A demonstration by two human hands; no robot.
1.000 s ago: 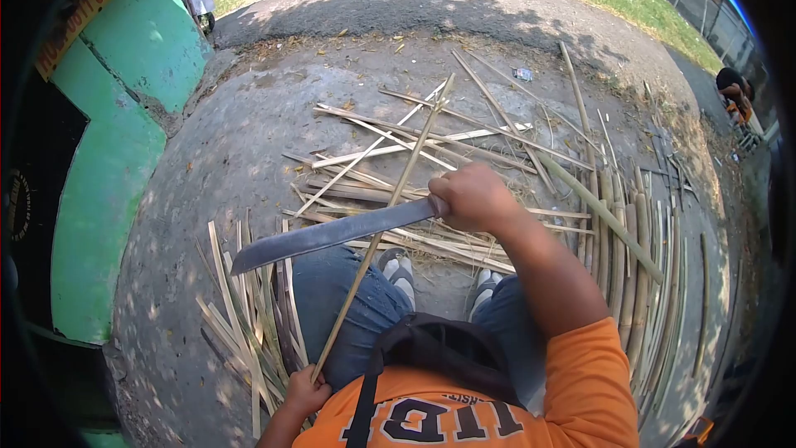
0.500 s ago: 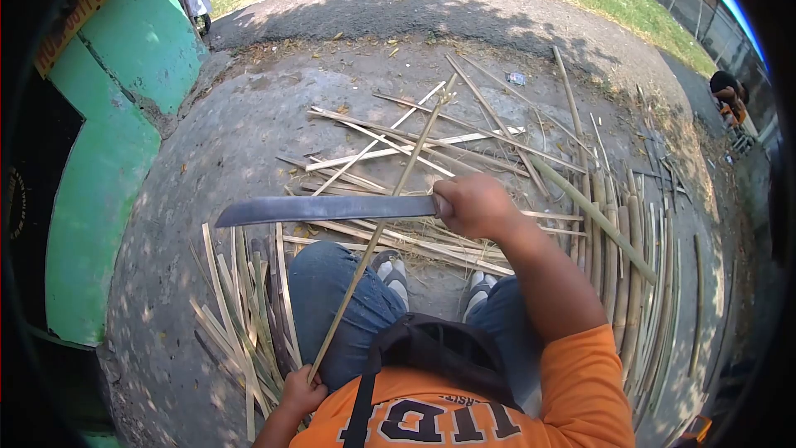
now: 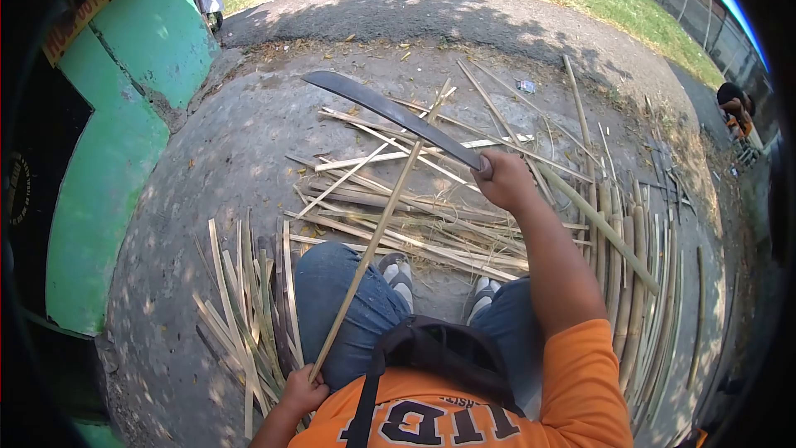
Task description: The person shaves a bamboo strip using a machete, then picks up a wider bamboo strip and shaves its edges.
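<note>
My right hand (image 3: pixel 506 180) grips the handle of a long machete (image 3: pixel 390 111), whose dark blade points up and to the left, raised over the ground. My left hand (image 3: pixel 303 390), low beside my left knee, holds the near end of a long thin bamboo strip (image 3: pixel 381 228). The strip slants up and away across my jeans to a far tip near the blade. The blade crosses above the strip's far part; I cannot tell whether they touch.
Split bamboo strips (image 3: pixel 398 216) lie scattered on the concrete ahead. A bundle of strips (image 3: pixel 245 299) lies at my left, thicker bamboo poles (image 3: pixel 638 265) at my right. A green wall (image 3: pixel 108 158) stands left. A person (image 3: pixel 734 104) crouches far right.
My right hand has swung the machete from a level position across my knees up and away, so the blade now points to the upper left. The left hand and strip hardly moved.
</note>
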